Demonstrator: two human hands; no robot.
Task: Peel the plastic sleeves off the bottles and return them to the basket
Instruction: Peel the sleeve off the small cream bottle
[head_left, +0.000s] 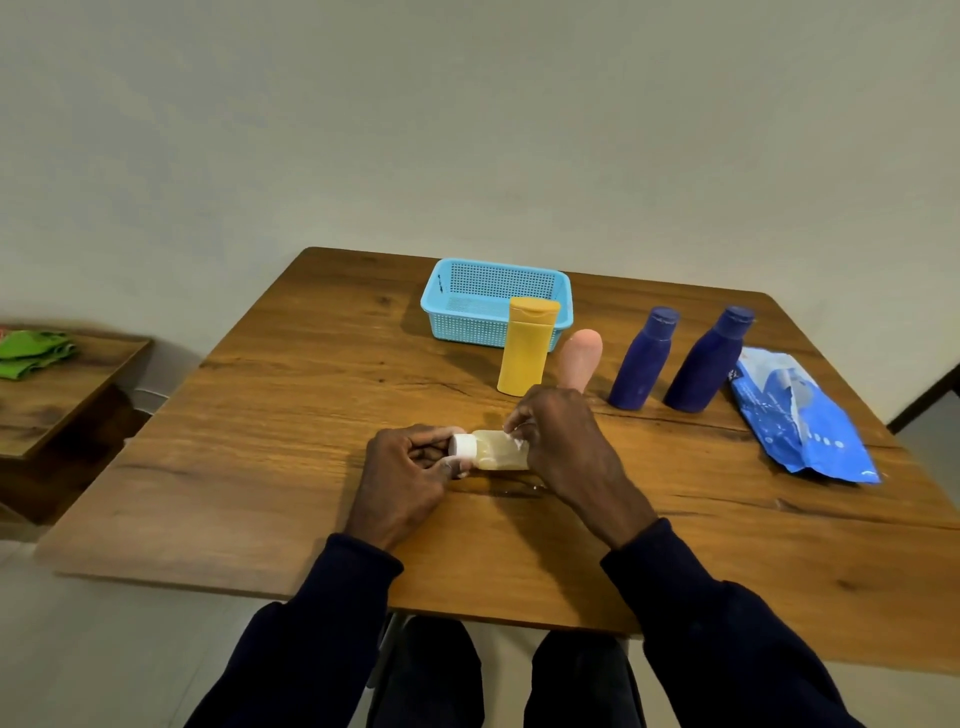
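Centrally on bench (260, 415): small clear bottle (498, 452) lies on side, white cap (461, 447) pointing left, held between both hands. Left hand (410, 467) grips cap end. Right hand (563, 441) covers base end, fingers (522, 415) pinching white sleeve scrap (518, 442) on bottle's upper side. Blue basket (452, 312) toward far edge, well apart. Yellow bottle (527, 345) upright just before basket; pink bottle (584, 358) beside it.

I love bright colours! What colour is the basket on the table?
The basket is light blue, seen in the head view.
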